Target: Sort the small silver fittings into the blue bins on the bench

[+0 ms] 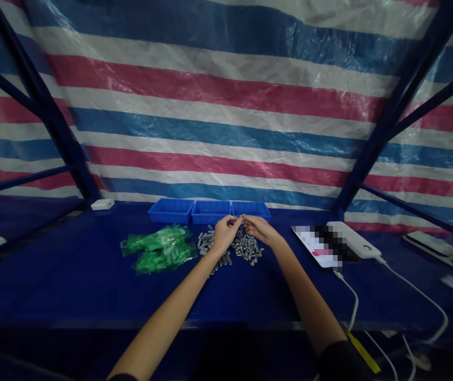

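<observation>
My left hand (pixel 225 233) and my right hand (pixel 261 229) meet fingertip to fingertip above the piles on the table. Both are closed in a pinch around a small metal part (pixel 243 218), too small and partly covered for its kind to show. Under and left of my left hand lies a heap of grey metal cylinders (pixel 204 242). Below my right hand spreads a heap of short, shiny metal pieces that look like screws (pixel 250 251). Just behind the hands stand three blue plastic trays (pixel 173 217) in a row.
Green items in clear plastic bags (pixel 163 248) lie left of the heaps. To the right are a lit phone or tablet (pixel 317 248) and a white power bank (pixel 355 241) with white cables. A small white box (pixel 102 204) sits at the back left. Blue frame posts flank the table.
</observation>
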`<state>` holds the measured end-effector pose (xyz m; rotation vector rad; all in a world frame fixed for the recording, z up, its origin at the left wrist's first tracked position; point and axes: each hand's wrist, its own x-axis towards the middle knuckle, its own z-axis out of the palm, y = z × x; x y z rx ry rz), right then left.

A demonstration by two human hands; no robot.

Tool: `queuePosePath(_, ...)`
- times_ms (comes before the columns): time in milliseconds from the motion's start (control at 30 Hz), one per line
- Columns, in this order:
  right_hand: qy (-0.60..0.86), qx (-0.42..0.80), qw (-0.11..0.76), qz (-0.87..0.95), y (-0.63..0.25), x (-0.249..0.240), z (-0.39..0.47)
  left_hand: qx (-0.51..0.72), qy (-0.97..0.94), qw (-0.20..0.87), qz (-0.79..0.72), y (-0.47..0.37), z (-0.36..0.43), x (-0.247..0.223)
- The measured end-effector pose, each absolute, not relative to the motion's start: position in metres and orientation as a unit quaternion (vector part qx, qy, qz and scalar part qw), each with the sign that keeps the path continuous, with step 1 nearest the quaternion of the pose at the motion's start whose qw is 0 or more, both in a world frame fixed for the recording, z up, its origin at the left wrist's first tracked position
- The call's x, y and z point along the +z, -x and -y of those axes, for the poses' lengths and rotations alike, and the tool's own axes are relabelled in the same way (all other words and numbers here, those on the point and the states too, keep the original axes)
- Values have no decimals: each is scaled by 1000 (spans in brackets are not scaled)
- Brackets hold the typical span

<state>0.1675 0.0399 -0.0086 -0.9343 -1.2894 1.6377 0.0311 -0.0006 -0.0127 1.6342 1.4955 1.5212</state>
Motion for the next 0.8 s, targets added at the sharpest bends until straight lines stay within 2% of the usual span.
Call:
queuePosePath(133,412,580,470,522,-176,-11,-48,500,-633,138,-575,-31,5,-12)
queuePosePath(267,372,534,515,559,-182,-13,-54,445,-644,91,-616,-30,8,-10)
queuePosePath(400,373,415,484,674,-181,-18,-56,374,-655,72,-653,-30,9,-9)
queuePosePath(567,397,228,367,810,-179,-35,-55,246,-711,36,-658,-30,11,-18)
queuePosePath(800,399,219,363,813,-175,-49,-56,211,-765,43,-607,-31,11,-22)
